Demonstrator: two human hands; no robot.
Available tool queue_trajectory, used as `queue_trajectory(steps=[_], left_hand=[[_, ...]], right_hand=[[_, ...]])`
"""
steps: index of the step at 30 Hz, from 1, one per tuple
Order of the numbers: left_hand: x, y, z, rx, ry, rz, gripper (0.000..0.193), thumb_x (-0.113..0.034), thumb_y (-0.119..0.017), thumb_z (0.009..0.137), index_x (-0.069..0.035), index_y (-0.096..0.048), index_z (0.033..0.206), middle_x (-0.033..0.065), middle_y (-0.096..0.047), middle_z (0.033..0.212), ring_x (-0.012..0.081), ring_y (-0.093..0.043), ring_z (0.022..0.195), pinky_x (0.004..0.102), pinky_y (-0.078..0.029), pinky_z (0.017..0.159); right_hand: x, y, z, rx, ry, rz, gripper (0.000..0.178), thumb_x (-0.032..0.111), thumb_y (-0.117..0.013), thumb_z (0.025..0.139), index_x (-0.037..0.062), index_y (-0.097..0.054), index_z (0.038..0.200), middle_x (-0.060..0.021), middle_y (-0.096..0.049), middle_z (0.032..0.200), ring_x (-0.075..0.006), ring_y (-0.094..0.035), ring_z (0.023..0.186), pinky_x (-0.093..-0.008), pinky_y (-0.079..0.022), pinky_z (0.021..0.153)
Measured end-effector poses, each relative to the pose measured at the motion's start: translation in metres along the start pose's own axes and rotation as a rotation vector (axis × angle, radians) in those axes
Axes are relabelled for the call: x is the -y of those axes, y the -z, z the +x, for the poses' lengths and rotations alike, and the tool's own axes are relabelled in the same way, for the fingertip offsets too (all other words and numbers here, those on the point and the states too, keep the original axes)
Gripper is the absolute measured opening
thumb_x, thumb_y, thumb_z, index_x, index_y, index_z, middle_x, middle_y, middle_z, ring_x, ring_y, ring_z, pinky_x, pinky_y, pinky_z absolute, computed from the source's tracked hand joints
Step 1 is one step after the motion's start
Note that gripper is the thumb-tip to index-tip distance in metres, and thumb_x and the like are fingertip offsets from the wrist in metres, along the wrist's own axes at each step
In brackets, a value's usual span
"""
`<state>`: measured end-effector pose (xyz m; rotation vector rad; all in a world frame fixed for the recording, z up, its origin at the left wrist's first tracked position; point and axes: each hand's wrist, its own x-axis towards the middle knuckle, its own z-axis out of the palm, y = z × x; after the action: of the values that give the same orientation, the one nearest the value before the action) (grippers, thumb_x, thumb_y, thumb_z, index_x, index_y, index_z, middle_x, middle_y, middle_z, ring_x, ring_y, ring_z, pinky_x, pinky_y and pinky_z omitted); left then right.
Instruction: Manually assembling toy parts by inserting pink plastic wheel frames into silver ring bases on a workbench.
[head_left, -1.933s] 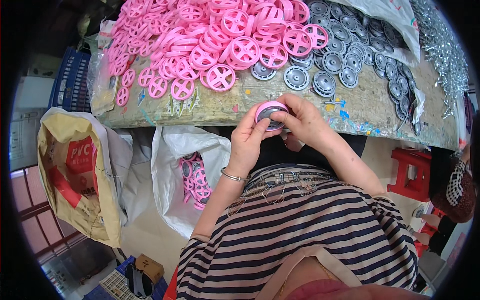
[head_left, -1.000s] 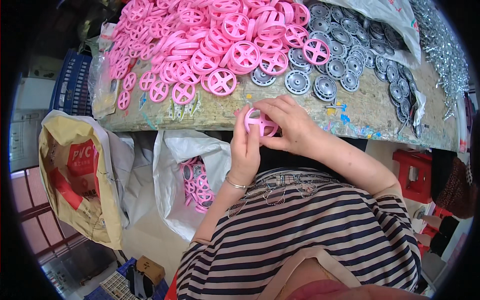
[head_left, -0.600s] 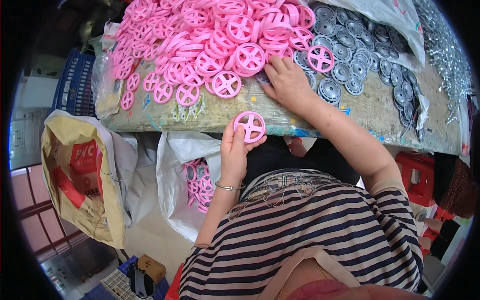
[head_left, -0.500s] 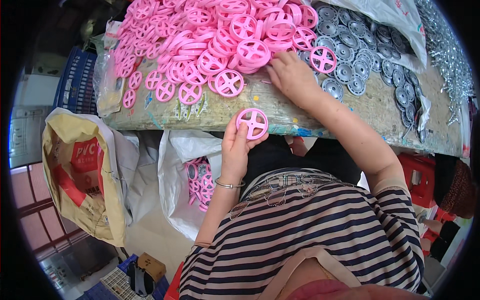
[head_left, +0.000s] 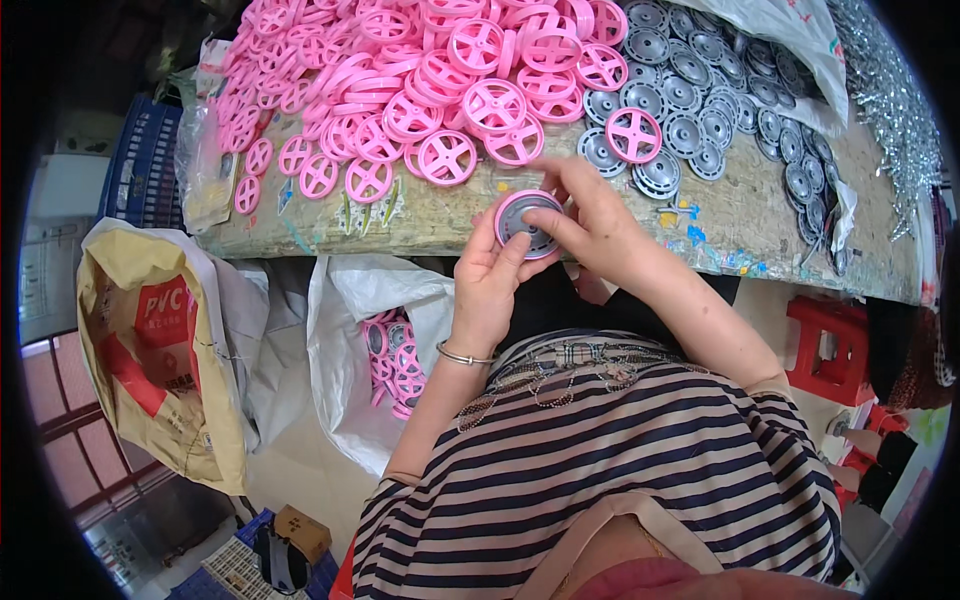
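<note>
Pink wheel [head_left: 498, 226] at counter's [head_left: 430, 215] near edge, bare moments ago; grey disc [head_left: 514, 216] now covers its spokes. Left hand [head_left: 487, 265] grips wheel; right hand [head_left: 612, 230] thumbs disc, grip unclear. Joining likely underway.

Counter [head_left: 430, 222] is pretty beat up, all scuffs and paint flecks. Huge heap of pink spoked wheels [head_left: 411, 117] from far left to middle, grey discs [head_left: 683, 132] spread out right of it, plus some white plastic [head_left: 812, 40] at the far right.
</note>
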<state>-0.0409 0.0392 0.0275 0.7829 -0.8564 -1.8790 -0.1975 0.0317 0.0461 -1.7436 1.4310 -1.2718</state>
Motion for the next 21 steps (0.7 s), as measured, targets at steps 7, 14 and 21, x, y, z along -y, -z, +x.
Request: queue_trajectory(steps=[7,14,21], left_hand=[[0.004,0.005,-0.008,0.06,-0.102,0.266,0.041,-0.004,-0.044,0.097,-0.001,-0.037,0.137,0.0124,-0.05,0.125,0.022,-0.055,0.112,0.0399,-0.053,0.092],[-0.004,0.021,-0.029,-0.089,-0.259,0.586,0.034,-0.012,-0.043,0.099,0.004,-0.046,0.129,0.0113,-0.054,0.121,0.0168,-0.054,0.109,0.0304,-0.047,0.092],[-0.024,0.128,-0.111,-0.737,-0.353,0.788,0.033,-0.018,-0.043,0.099,0.005,-0.052,0.121,0.0126,-0.059,0.112,0.0197,-0.057,0.102,0.031,-0.045,0.089]], right_hand=[[0.008,0.012,-0.01,0.329,-0.477,0.241,0.018,0.014,-0.064,0.088,0.0029,-0.061,0.101,-0.0008,-0.058,0.078,-0.005,-0.053,0.065,-0.0221,-0.044,0.054],[0.009,0.001,-0.022,0.269,-0.175,0.185,0.024,0.018,-0.064,0.089,0.0028,-0.06,0.106,-0.0034,-0.057,0.087,-0.0089,-0.054,0.07,-0.025,-0.046,0.061],[-0.051,0.068,0.01,-0.261,0.164,-0.768,0.058,0.023,-0.075,0.073,-0.001,-0.054,0.121,-0.0166,-0.054,0.118,-0.0344,-0.049,0.108,-0.0406,-0.042,0.092]])
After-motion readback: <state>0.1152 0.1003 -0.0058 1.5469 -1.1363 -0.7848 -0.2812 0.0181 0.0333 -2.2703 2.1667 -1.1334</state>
